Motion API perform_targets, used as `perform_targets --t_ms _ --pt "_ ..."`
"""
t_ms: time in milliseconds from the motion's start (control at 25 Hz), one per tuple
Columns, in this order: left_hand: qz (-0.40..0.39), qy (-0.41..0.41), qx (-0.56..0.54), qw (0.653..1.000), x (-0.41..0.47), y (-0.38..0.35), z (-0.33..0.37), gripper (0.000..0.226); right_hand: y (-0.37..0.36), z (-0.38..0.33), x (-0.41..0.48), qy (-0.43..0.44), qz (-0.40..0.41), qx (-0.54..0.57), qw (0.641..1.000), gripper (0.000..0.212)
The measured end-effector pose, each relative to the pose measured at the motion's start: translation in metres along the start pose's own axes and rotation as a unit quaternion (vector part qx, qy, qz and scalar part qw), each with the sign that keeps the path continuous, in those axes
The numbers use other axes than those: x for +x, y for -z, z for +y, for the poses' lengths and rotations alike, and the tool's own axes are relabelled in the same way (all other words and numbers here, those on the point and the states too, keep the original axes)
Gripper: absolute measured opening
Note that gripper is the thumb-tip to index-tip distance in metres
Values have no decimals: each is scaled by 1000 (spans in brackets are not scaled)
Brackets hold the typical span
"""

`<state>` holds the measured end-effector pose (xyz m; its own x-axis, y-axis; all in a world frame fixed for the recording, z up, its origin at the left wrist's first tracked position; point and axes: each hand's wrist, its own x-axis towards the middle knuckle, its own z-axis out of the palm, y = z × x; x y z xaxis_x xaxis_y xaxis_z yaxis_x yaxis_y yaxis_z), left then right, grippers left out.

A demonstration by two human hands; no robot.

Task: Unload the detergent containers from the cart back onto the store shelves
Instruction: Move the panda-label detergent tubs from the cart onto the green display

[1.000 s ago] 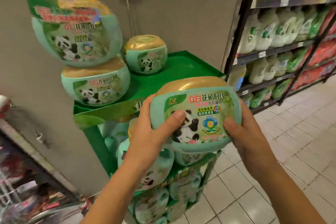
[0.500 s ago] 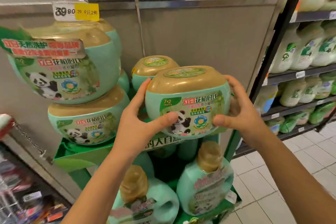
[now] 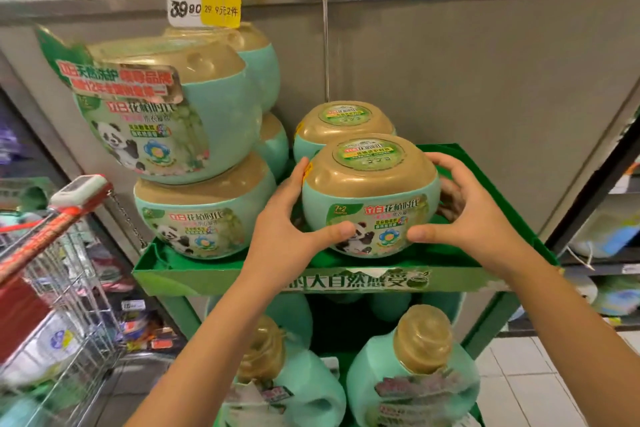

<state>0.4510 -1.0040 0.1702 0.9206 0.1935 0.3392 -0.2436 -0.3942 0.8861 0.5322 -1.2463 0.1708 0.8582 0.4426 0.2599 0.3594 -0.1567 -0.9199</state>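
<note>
Between the two hands, just behind the front lip of the green display shelf (image 3: 242, 279), a detergent tub (image 3: 370, 198) is sitting or nearly sitting on the shelf floor; whether its base is touching cannot be told. The left hand (image 3: 289, 225) is wrapping the tub's left side, thumb across the lower front and fingers curling behind. The right hand (image 3: 460, 215) is cupping the right side the same way, so both grips are closing on this one tub, mint below with a gold lid. Its front label is showing a panda, a blue flower, "7+2" and Chinese brand lettering. The front lip is carrying large Chinese characters. To the right of the tub, bare green shelf floor is lying open up to the right edge. Toward the left edge, a stack of larger tubs (image 3: 204, 211) is standing, the upper one bearing a red promotional sticker. Just behind the held tub, a second small tub (image 3: 343, 123) is standing near the back edge. Above the stack, a price tag (image 3: 203, 9) is reading "39.90". Off the shelf's left side, a wire cart (image 3: 62, 253) is standing.
</note>
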Motion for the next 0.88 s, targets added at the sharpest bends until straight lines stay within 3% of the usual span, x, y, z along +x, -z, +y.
perform_targets --t_ms 200,400,480,880 --pt "41 -18 74 996 -10 -11 6 114 4 6 -3 9 9 -18 1000 113" --pt "180 -45 122 975 -33 -18 2 72 -4 3 -3 29 12 -33 999 100" --pt "213 -48 133 967 -39 -17 2 67 -9 1 -2 33 13 -45 998 95" --pt "269 -47 168 947 -46 -11 -2 58 -34 -12 -1 36 46 -116 991 111"
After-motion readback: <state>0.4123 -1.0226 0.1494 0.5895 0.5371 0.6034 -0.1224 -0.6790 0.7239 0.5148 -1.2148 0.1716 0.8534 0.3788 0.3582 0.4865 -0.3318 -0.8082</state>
